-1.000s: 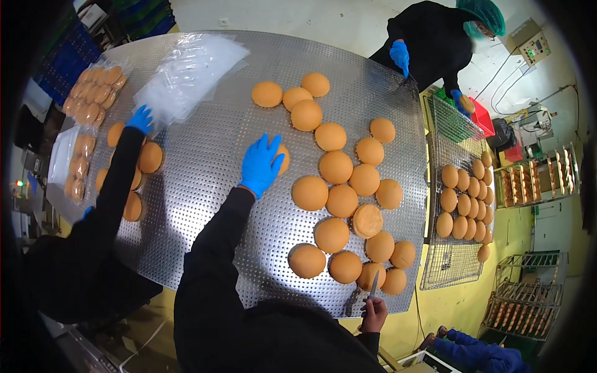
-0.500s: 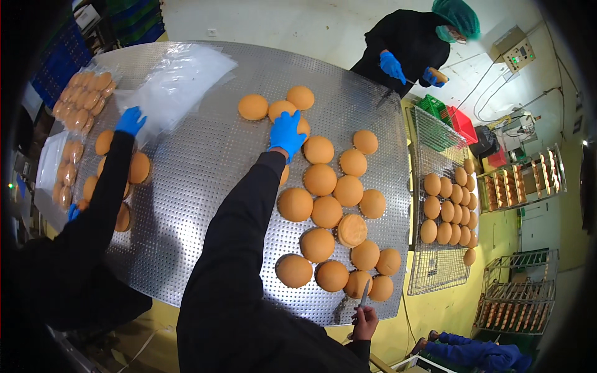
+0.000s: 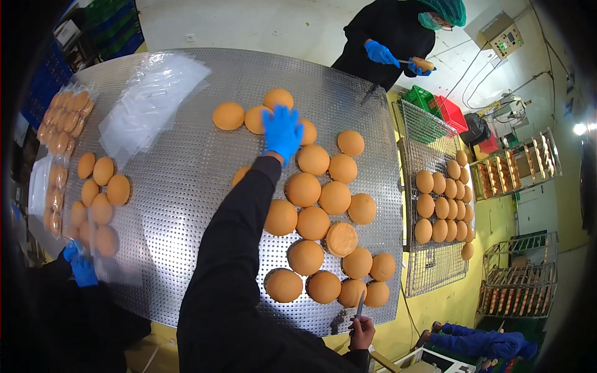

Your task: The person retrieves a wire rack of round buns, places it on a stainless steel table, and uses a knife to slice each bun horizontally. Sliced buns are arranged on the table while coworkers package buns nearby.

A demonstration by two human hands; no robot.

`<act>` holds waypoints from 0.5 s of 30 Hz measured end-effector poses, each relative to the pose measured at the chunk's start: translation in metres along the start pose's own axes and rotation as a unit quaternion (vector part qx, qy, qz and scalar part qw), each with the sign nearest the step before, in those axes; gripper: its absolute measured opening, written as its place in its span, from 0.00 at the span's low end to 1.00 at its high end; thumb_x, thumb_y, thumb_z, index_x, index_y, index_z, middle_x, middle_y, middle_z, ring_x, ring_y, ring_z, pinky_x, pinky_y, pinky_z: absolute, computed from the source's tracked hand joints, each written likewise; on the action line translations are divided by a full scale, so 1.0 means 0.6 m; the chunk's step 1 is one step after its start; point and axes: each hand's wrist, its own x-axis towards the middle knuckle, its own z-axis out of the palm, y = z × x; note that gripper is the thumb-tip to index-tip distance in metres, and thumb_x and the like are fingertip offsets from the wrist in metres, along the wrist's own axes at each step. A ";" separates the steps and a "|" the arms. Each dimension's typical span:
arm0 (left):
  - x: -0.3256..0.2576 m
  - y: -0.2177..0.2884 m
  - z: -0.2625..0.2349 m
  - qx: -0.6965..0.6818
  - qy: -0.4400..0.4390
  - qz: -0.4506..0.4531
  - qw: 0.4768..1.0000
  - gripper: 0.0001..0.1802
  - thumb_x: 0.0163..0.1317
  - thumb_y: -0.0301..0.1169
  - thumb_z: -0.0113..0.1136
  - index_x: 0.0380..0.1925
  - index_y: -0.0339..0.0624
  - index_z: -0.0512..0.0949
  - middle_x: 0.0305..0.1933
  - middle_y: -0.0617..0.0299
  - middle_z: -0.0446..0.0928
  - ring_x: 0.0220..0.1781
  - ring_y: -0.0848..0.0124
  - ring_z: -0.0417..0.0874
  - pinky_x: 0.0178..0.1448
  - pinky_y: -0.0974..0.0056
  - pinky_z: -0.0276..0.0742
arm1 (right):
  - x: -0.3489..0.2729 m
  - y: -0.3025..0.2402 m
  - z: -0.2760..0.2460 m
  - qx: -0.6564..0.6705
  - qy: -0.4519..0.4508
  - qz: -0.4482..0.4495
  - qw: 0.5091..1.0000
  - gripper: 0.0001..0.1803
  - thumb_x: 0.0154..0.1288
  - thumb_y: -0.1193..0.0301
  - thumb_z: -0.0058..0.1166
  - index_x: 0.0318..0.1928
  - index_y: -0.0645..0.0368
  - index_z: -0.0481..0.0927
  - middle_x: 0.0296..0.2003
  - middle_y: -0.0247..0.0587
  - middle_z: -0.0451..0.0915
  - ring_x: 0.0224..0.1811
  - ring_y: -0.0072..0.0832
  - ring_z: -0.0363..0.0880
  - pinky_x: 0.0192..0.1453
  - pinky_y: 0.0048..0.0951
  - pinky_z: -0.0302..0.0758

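My left hand [image 3: 282, 132], in a blue glove, reaches over the far part of the perforated metal table [image 3: 186, 248]. Its fingers look spread and slightly blurred, among several round golden-brown buns. One bun [image 3: 306, 132] is partly hidden just right of it, and another bun [image 3: 255, 119] lies close on its left. At the near edge my bare right hand [image 3: 361, 332] is closed round a knife [image 3: 360, 303], whose blade points away over a bun [image 3: 350, 292]. A paler bun [image 3: 341, 239] shows a different, flatter face amid the group.
Left, a co-worker's blue-gloved hands [image 3: 81, 266] are beside more buns [image 3: 118, 189]; clear plastic bags [image 3: 152, 102] and packed buns [image 3: 64, 118] lie beyond. Across the table a person [image 3: 388, 43] holds a bun and knife. Right stands a wire rack [image 3: 435, 280] bearing buns.
My left hand has shifted slightly, its fingers now more spread. The left co-worker's arm has drawn back from the plastic bags toward the near buns. The whole view has shifted a little.
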 end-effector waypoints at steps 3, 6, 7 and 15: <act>-0.014 -0.080 -0.007 0.113 0.048 -0.044 0.991 0.34 0.63 0.45 0.56 0.70 0.52 0.64 0.71 0.48 0.62 0.75 0.47 0.56 0.74 0.34 0.48 | 0.004 -0.006 -0.007 0.008 0.017 0.005 1.000 0.04 0.66 0.75 0.58 0.39 0.59 0.76 0.33 0.38 0.84 0.26 0.18 0.77 0.25 0.19 0.68; -0.036 -0.130 0.001 0.109 0.031 0.000 0.994 0.35 0.63 0.44 0.57 0.70 0.53 0.62 0.71 0.49 0.61 0.75 0.46 0.57 0.73 0.35 0.49 | 0.010 0.009 -0.009 0.015 0.010 0.013 1.000 0.04 0.66 0.75 0.58 0.38 0.57 0.76 0.32 0.36 0.84 0.25 0.17 0.76 0.25 0.18 0.67; -0.042 -0.136 0.005 0.102 0.041 0.007 0.994 0.34 0.64 0.43 0.56 0.70 0.54 0.62 0.71 0.49 0.61 0.74 0.46 0.58 0.73 0.36 0.50 | 0.014 0.016 -0.010 0.019 0.003 0.013 1.000 0.04 0.65 0.75 0.58 0.38 0.57 0.76 0.32 0.36 0.84 0.25 0.18 0.76 0.25 0.18 0.67; -0.025 -0.166 -0.036 0.107 0.026 -0.060 0.992 0.33 0.67 0.45 0.52 0.71 0.55 0.61 0.74 0.50 0.57 0.76 0.48 0.55 0.73 0.35 0.49 | 0.015 -0.014 0.000 0.023 -0.002 0.021 1.000 0.04 0.65 0.75 0.59 0.38 0.59 0.76 0.31 0.36 0.84 0.25 0.18 0.77 0.25 0.19 0.68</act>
